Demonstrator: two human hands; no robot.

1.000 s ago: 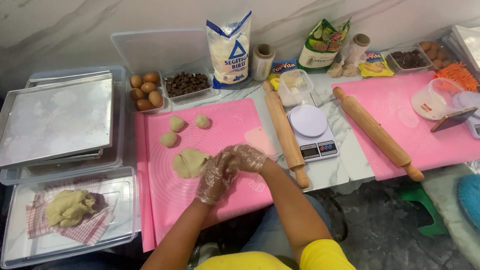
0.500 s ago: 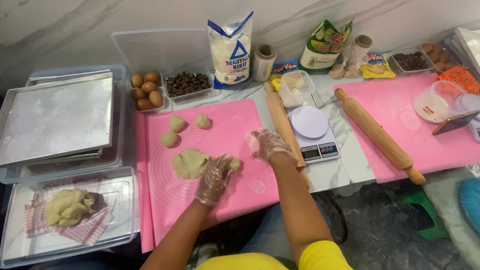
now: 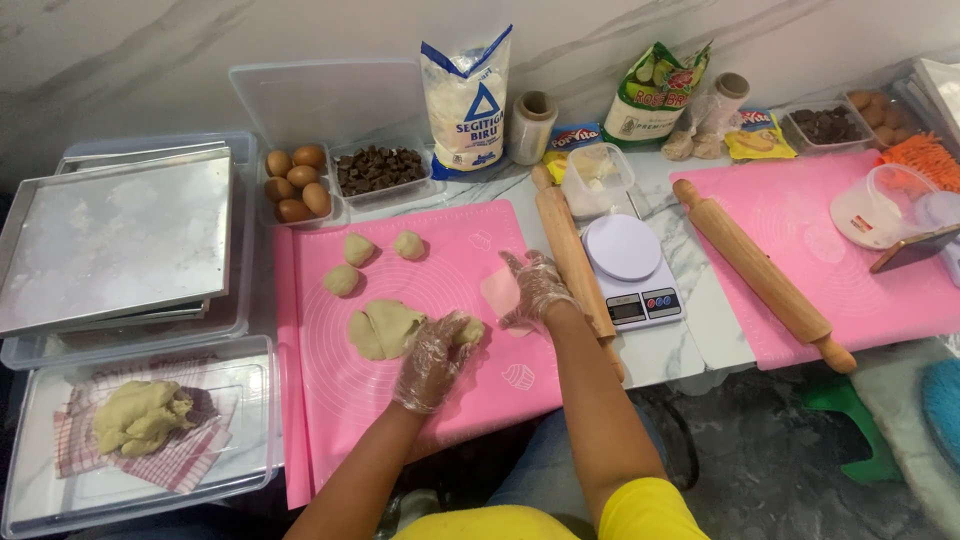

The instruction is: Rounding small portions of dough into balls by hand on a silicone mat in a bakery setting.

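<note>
Left hand (image 3: 432, 362), gloved, curled around small dough piece (image 3: 470, 331); flattened dough (image 3: 385, 328) just left of it. Right hand (image 3: 532, 290) spread flat, touching pink scraper (image 3: 497, 293) on pink mat (image 3: 440, 400). Best kept: light grip, scraper flat.

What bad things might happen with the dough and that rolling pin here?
The rolling pin lies right beside the right hand, with one end near the counter edge, so a bump might roll it off. The left hand holds a dough piece that may stick to its plastic glove.
</note>
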